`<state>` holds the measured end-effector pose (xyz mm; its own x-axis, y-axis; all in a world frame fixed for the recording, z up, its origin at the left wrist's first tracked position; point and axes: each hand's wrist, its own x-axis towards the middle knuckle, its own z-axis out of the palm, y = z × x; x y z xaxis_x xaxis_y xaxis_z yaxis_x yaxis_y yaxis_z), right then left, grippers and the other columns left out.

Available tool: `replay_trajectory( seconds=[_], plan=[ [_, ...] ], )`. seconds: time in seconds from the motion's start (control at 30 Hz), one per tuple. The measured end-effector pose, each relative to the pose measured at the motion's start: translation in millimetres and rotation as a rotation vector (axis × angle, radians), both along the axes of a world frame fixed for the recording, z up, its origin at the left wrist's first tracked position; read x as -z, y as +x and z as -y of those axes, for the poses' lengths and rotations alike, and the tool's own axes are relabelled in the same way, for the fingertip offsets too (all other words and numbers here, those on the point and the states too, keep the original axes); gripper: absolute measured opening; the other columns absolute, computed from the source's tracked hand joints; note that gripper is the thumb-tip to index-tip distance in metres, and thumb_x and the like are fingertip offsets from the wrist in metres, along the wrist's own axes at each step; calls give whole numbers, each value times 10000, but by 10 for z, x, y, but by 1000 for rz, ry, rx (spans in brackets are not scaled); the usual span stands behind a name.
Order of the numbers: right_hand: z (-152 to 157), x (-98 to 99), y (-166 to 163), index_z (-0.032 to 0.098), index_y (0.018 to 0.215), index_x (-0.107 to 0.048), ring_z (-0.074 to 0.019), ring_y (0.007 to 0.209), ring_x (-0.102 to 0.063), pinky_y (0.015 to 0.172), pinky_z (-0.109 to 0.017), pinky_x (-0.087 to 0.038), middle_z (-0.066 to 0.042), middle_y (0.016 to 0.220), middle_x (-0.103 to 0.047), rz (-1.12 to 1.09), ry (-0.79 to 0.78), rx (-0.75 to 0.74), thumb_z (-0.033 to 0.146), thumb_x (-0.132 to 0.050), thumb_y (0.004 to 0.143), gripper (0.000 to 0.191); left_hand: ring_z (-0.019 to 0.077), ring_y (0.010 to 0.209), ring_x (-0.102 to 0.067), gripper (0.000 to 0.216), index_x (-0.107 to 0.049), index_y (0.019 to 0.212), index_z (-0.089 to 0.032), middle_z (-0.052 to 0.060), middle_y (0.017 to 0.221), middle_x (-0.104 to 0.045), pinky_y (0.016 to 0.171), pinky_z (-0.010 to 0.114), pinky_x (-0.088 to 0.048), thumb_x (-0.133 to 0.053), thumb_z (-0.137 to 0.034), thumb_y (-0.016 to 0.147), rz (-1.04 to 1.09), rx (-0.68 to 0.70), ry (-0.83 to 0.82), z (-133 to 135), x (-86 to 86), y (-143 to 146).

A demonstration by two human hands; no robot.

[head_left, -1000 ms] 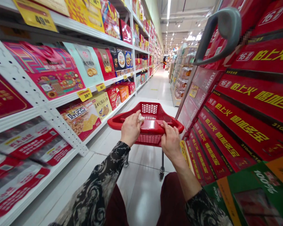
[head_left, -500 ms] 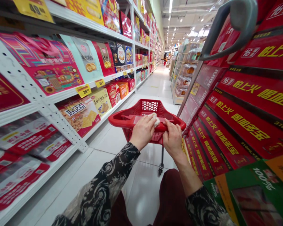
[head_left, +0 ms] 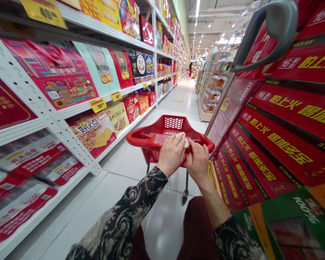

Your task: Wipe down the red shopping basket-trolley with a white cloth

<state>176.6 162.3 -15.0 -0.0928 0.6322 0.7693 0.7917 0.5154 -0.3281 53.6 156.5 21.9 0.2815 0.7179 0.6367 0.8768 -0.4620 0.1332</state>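
A red plastic shopping cart (head_left: 143, 142) stands before me, its basket wall full of holes. My left hand (head_left: 171, 154) is closed over a crumpled white tissue (head_left: 184, 139) and presses it against the red handle bar near the middle. Just to its right, my right hand (head_left: 198, 160) has its fingers wrapped over the same bar and grips it. The two hands almost touch. The palms and part of the tissue are hidden under the fingers.
White shelves (head_left: 94, 167) with boxed snacks run along the left. Stacked red drink cartons (head_left: 281, 141) rise close on the right, beside a metal pole with a grey loop handle (head_left: 281, 32). Farther up the aisle stands a pallet of wrapped goods (head_left: 215, 86); a person (head_left: 190, 68) is far off.
My left hand has slid with the tissue to the right along the handle, closer to my right hand. The right hand keeps its hold in about the same place.
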Motion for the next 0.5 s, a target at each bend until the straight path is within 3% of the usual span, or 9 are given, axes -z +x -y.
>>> replay_trajectory(
  seconds=[0.13,0.33,0.4,0.5],
  plan=[
    [7,-3,46,148,1194,-509,-198,1072,-537,1024,-434,-284,-88,1121,-627,11,-8,-35,85,-379,753,464,201,1171,-475,331,-554,1165,-164,65,1283,-544,1026,372,-378,-428,-221,864,4,-19,6,19,8,-112],
    [17,-3,8,146,1194,-516,-199,1076,-529,1037,-445,-265,-89,1115,-624,-18,-16,-36,80,-385,748,469,205,1063,-544,312,-603,1084,-175,65,1165,-619,958,378,-426,-391,-288,885,119,-297,-84,-85,-58,-780],
    [15,5,-18,150,1188,-523,-201,1066,-534,1034,-446,-266,-86,1103,-629,-33,-1,-21,77,-386,743,471,206,1060,-545,302,-611,1065,-164,72,1146,-627,952,374,-428,-397,-264,878,120,-320,-104,-103,-74,-820],
    [9,14,-31,162,1190,-523,-203,1057,-539,1028,-446,-274,-81,1087,-635,-32,12,-14,75,-389,737,480,212,1106,-514,281,-610,1063,-160,80,1180,-608,982,389,-405,-432,-219,854,88,-266,-43,-97,-65,-620]
  ],
)
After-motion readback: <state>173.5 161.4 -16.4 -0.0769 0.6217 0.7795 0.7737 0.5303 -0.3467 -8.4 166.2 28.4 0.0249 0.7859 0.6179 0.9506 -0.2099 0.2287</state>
